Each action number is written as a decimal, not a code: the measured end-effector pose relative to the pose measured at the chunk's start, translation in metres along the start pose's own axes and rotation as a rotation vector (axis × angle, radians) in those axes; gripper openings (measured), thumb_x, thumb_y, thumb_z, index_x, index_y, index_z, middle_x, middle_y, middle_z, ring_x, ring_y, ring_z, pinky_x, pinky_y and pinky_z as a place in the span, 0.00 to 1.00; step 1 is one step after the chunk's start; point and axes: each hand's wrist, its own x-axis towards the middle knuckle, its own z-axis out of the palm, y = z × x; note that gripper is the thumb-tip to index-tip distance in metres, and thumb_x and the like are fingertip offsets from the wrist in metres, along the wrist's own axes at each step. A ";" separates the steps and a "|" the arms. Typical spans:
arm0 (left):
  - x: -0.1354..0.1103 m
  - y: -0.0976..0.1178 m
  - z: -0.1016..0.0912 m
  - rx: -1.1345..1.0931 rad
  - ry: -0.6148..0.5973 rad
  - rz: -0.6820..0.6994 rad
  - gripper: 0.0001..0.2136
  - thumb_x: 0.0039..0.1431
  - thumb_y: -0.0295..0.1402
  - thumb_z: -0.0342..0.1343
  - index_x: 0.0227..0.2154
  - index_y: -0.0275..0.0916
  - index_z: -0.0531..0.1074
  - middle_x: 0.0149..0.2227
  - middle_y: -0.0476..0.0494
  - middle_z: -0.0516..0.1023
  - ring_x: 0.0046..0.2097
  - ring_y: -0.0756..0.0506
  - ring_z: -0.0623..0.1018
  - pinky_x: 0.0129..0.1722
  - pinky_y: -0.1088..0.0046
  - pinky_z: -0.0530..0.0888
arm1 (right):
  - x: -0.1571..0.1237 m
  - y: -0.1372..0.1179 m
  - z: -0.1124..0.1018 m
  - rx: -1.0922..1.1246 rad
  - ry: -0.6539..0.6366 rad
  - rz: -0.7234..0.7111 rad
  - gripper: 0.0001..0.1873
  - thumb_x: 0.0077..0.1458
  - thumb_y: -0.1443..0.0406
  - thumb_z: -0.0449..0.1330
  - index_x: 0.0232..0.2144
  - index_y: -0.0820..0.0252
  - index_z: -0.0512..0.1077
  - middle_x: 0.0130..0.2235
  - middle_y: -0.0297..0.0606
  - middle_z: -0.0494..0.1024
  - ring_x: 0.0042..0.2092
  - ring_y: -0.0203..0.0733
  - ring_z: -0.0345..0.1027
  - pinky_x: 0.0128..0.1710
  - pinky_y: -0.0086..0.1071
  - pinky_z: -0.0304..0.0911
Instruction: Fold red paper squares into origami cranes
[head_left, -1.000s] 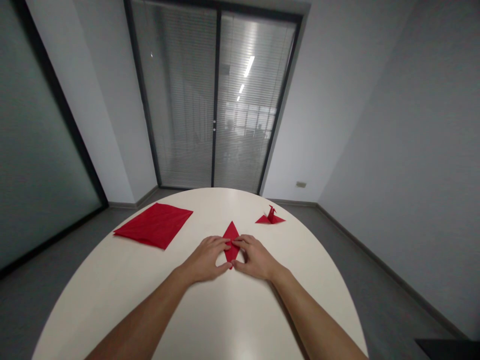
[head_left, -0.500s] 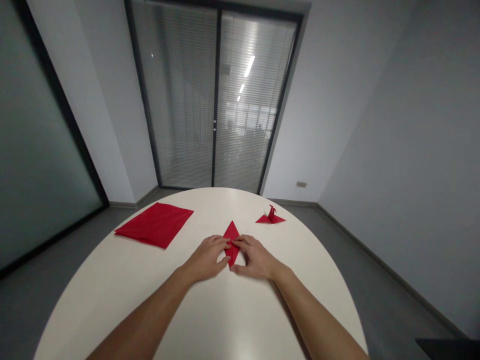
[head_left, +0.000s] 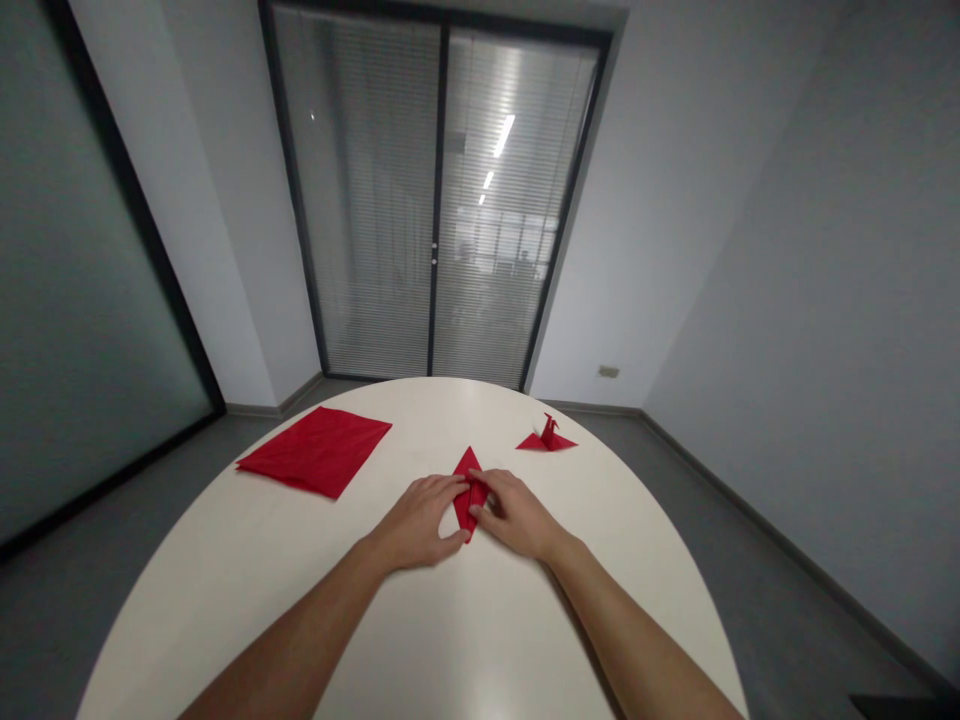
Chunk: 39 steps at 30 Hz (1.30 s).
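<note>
A folded red origami paper (head_left: 464, 508), diamond-shaped with a line down its middle, lies on the table between my hands. My left hand (head_left: 422, 520) holds its left side, fingertips on the middle of the paper and thumb by the bottom tip. From the right, my right hand (head_left: 520, 512) grips the paper's right edge between thumb and fingers near the centre line. Part of the paper is hidden under the fingers. Its top point shows beyond them.
A round white table (head_left: 420, 640) bears everything. Several red paper sheets (head_left: 319, 452), or one with overlapping edges, lie at the back left. A folded red paper crane (head_left: 548, 438) stands at the back right. Beyond the table is a glass door (head_left: 375, 220) with blinds.
My right thumb has moved up from the paper's bottom tip to near its middle. My left thumb has come down to the bottom tip. The view has shifted slightly.
</note>
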 end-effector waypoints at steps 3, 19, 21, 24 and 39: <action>0.000 0.000 0.001 -0.016 0.016 -0.010 0.24 0.63 0.37 0.58 0.62 0.42 0.65 0.61 0.38 0.73 0.60 0.37 0.73 0.63 0.54 0.67 | 0.000 -0.003 -0.003 -0.007 0.029 0.064 0.23 0.61 0.63 0.61 0.57 0.60 0.71 0.43 0.44 0.78 0.42 0.47 0.71 0.47 0.41 0.66; -0.001 -0.008 0.008 -0.066 0.039 -0.085 0.29 0.65 0.35 0.55 0.67 0.40 0.57 0.61 0.33 0.70 0.61 0.37 0.72 0.61 0.52 0.69 | -0.009 0.006 -0.012 0.086 -0.056 0.092 0.19 0.54 0.70 0.61 0.49 0.58 0.77 0.44 0.41 0.81 0.37 0.41 0.72 0.40 0.34 0.67; 0.000 -0.008 0.008 -0.072 0.038 -0.095 0.29 0.65 0.35 0.55 0.67 0.40 0.56 0.61 0.33 0.69 0.60 0.37 0.72 0.60 0.53 0.70 | -0.010 0.007 -0.012 0.089 -0.071 0.091 0.21 0.52 0.71 0.61 0.50 0.58 0.77 0.45 0.41 0.81 0.37 0.41 0.72 0.40 0.34 0.68; 0.000 -0.008 0.008 -0.066 0.027 -0.100 0.29 0.65 0.35 0.54 0.67 0.40 0.56 0.60 0.34 0.70 0.59 0.37 0.73 0.60 0.54 0.70 | -0.010 0.009 -0.010 0.088 -0.070 0.103 0.23 0.51 0.73 0.59 0.50 0.58 0.78 0.46 0.41 0.81 0.39 0.42 0.73 0.42 0.34 0.68; 0.004 -0.001 0.003 -0.116 0.048 -0.177 0.20 0.70 0.34 0.47 0.62 0.39 0.61 0.58 0.36 0.70 0.57 0.40 0.75 0.59 0.58 0.71 | -0.009 0.008 -0.009 0.001 -0.013 0.134 0.08 0.55 0.72 0.58 0.36 0.58 0.75 0.39 0.38 0.80 0.38 0.41 0.72 0.39 0.31 0.63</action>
